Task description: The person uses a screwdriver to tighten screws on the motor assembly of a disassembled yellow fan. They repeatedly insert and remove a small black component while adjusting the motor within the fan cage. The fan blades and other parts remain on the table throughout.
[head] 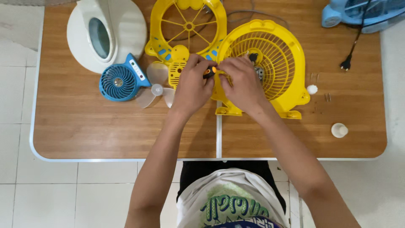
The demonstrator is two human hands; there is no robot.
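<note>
Right now the left hand (192,84) grips a small orange-and-black screwdriver (209,71) and the right hand (242,82) pinches at the yellow fan grille (270,55) mid-tabletop, so a slipping tip could poke fingers or fling a tiny screw.

Bare forearms, no sleeves visible; white shirt, green-blue print, probably lettering; dark garment beneath.
</note>
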